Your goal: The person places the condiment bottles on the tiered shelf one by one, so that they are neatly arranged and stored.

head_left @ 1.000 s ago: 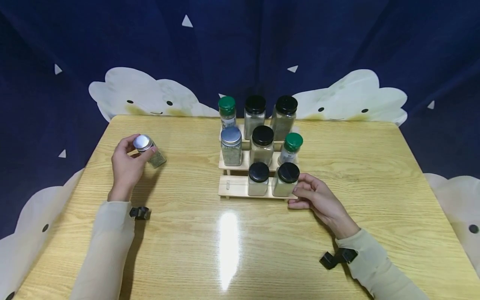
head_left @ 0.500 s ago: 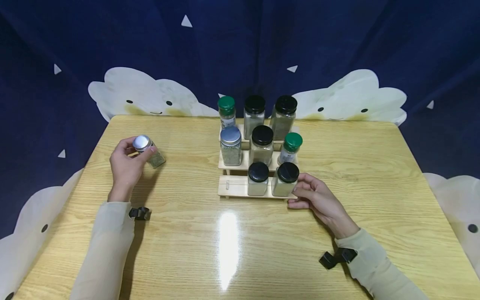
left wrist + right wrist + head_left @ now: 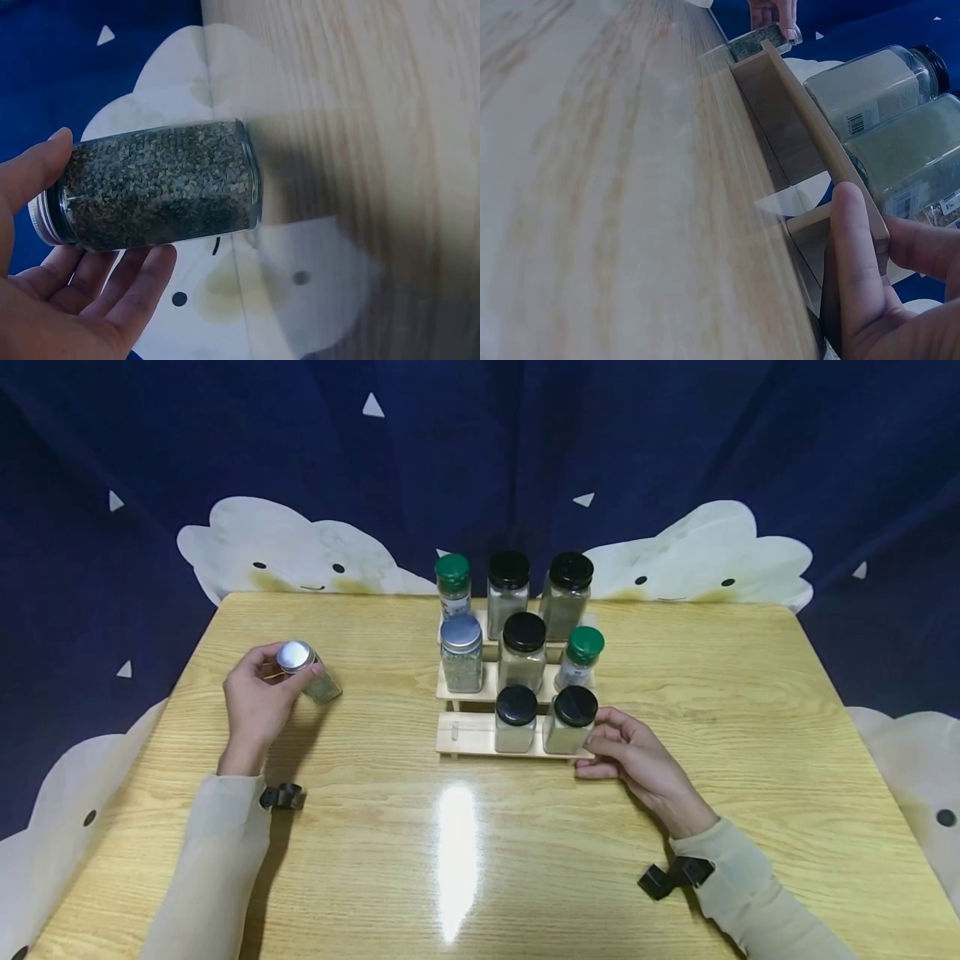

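My left hand holds a glass spice jar by its top, near the silver lid, at the left of the table. In the left wrist view the jar is full of greenish dried herb flakes, with the thumb on one side and the fingers on the other. At the centre stands a three-step wooden spice rack. My right hand grips its front right corner, beside a black-lidded jar. The right wrist view shows a finger lying against the front of the rack's lowest step.
Another silver-lidded jar stands at the left of the middle step. Around it are several black-lidded jars and two green-lidded bottles. The front step's left end is bare wood. A dark blue cloth hangs behind the table.
My left hand has shifted slightly right and toward me with the jar. My right hand and the rack have stayed in place.
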`<move>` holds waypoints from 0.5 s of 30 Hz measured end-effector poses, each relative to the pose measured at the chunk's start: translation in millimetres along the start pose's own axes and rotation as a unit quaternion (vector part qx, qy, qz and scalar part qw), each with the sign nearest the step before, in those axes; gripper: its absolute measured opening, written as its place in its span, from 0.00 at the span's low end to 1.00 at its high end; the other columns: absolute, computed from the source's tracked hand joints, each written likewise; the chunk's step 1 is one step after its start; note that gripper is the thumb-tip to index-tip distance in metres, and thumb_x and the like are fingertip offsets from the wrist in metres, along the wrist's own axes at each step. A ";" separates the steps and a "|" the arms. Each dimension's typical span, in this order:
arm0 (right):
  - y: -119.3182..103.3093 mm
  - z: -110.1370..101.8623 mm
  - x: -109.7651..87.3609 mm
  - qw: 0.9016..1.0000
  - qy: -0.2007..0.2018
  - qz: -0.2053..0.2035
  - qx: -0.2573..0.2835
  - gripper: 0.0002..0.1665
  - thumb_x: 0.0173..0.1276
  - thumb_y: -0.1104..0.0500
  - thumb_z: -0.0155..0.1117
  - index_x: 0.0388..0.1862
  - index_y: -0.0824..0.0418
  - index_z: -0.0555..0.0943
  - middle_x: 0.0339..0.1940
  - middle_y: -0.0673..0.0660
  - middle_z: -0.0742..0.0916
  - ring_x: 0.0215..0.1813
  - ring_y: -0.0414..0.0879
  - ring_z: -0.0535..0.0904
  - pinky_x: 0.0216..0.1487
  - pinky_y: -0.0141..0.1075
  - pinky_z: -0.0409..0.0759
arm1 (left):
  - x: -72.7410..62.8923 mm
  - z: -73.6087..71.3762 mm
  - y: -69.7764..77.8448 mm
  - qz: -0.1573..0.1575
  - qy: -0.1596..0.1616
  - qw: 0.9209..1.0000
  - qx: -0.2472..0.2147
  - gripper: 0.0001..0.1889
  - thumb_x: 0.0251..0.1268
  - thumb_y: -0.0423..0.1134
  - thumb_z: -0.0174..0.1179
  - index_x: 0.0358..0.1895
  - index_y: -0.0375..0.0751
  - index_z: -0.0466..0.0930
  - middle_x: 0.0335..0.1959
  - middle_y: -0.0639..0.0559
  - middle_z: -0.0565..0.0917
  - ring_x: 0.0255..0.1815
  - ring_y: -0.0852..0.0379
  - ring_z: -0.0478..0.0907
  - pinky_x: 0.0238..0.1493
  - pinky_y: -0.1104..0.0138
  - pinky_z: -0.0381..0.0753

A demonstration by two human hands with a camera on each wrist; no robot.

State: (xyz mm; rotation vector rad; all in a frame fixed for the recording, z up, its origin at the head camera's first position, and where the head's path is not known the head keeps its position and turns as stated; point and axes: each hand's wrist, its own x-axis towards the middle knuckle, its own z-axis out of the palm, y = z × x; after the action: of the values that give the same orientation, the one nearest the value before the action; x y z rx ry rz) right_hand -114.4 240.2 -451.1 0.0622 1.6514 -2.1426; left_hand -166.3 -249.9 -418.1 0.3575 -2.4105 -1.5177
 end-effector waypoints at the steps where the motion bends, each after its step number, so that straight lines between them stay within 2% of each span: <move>1: 0.1 0.2 -0.1 1.000 0.000 0.000 0.000 0.14 0.82 0.76 0.52 0.62 0.70 0.70 0.42 0.62 0.85 0.41 0.52 0.92 0.47 0.44 0.93 | -1.5 0.4 1.2 0.004 -0.002 1.000 0.000 0.28 0.66 0.38 0.79 0.65 0.29 0.81 0.52 0.51 0.82 0.49 0.61 0.80 0.53 0.75 0.81; 9: 0.0 0.8 -0.5 1.000 0.001 0.001 -0.001 0.13 0.81 0.77 0.52 0.61 0.70 0.70 0.42 0.61 0.84 0.40 0.51 0.92 0.47 0.44 0.93 | -12.4 4.5 14.6 0.028 -0.004 1.000 -0.011 0.27 0.62 0.36 0.82 0.62 0.30 0.84 0.48 0.55 0.85 0.48 0.63 0.82 0.50 0.78 0.83; 15: -0.6 1.1 -0.5 1.000 0.004 0.003 -0.003 0.13 0.82 0.77 0.52 0.60 0.70 0.69 0.42 0.61 0.85 0.41 0.52 0.92 0.47 0.44 0.93 | -23.8 7.6 29.1 0.061 -0.023 0.997 -0.040 0.25 0.60 0.31 0.82 0.59 0.29 0.86 0.46 0.58 0.87 0.47 0.63 0.85 0.50 0.77 0.85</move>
State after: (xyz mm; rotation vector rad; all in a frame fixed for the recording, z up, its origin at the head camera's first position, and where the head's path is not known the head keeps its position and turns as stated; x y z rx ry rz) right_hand -114.0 239.5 -450.1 0.0738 1.6599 -2.1367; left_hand -148.6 -223.0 -397.2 0.1589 -2.3494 -1.5797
